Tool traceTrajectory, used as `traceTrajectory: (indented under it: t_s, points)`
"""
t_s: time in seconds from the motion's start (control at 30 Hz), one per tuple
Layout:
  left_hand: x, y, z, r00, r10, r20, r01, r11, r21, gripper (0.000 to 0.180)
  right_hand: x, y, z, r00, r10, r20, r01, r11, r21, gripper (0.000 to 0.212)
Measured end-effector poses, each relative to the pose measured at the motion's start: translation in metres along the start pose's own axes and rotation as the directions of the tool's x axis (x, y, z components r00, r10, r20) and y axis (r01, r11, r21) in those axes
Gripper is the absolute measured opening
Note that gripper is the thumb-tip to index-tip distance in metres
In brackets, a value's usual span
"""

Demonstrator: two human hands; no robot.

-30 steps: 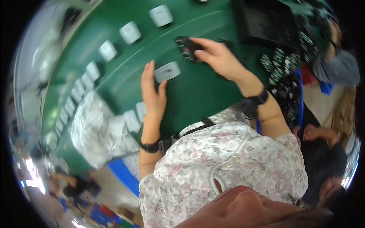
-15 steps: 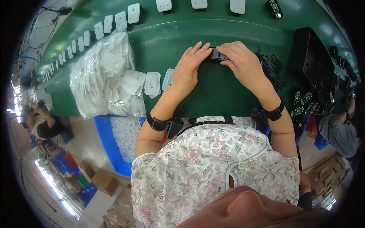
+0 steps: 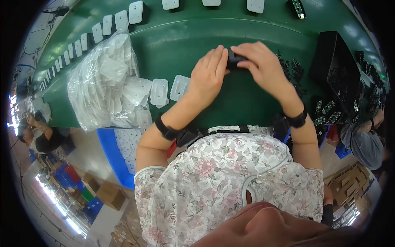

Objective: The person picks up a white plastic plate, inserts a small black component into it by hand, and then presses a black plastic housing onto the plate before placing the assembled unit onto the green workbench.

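Note:
A small black plastic casing (image 3: 235, 59) is between my two hands over the green table, partly covered by fingers. My left hand (image 3: 210, 74) closes on its left end, the long fingers straight and side by side, the thumb tucked below. On the other end, my right hand (image 3: 263, 64) pinches the casing between thumb and bent fingers. Its inner details are hidden or blurred. Left of my left wrist lie two translucent plastic covers, one nearer (image 3: 180, 87) and one farther left (image 3: 159, 92).
A clear bag of translucent covers (image 3: 103, 82) lies on the green table (image 3: 173, 49) at left. White-topped pieces (image 3: 135, 12) line the back. At right are small black parts (image 3: 296, 70), a black box (image 3: 331, 68) and green circuit boards (image 3: 328, 108). A blue bin (image 3: 113, 156) stands below the edge.
My left fingers have drawn together and turned more upright around the casing. The casing has tilted from lying flat, and my right fingers have lifted slightly. The view has shifted a little.

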State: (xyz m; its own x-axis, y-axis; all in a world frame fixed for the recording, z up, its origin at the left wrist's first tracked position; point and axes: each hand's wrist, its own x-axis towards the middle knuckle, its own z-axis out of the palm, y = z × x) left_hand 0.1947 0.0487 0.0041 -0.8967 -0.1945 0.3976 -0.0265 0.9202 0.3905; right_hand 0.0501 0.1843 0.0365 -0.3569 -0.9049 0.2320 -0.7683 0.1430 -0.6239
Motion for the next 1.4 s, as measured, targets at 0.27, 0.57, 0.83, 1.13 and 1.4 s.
traceTrajectory:
  t_s: [0.27, 0.57, 0.83, 1.13, 1.4]
  points:
    - [0.036, 0.000, -0.012, 0.829, -0.491, 0.268, 0.498, 0.429, -0.753, 0.033, 0.005, 0.008, -0.017, 0.951, 0.294, 0.099, -0.262, 0.593, 0.761, 0.042]
    - [0.057, 0.035, 0.000, 0.832, -0.385, 0.399, 0.532, 0.351, -0.771, 0.033, -0.012, 0.013, -0.033, 0.912, 0.401, -0.080, -0.234, 0.671, 0.704, 0.042]
    - [0.090, 0.065, 0.019, 0.832, -0.239, 0.500, 0.554, 0.377, -0.742, 0.033, -0.035, 0.023, -0.063, 0.853, 0.469, -0.229, -0.215, 0.716, 0.665, 0.036]
    - [0.103, 0.082, 0.039, 0.808, -0.225, 0.545, 0.589, 0.295, -0.752, 0.030, -0.040, 0.035, -0.063, 0.785, 0.481, -0.389, -0.165, 0.769, 0.618, 0.035]
    - [0.161, 0.075, 0.091, 0.750, -0.393, 0.532, 0.589, 0.034, -0.807, 0.033, -0.055, 0.032, -0.076, 0.665, 0.335, -0.668, -0.219, 0.942, 0.254, 0.049]
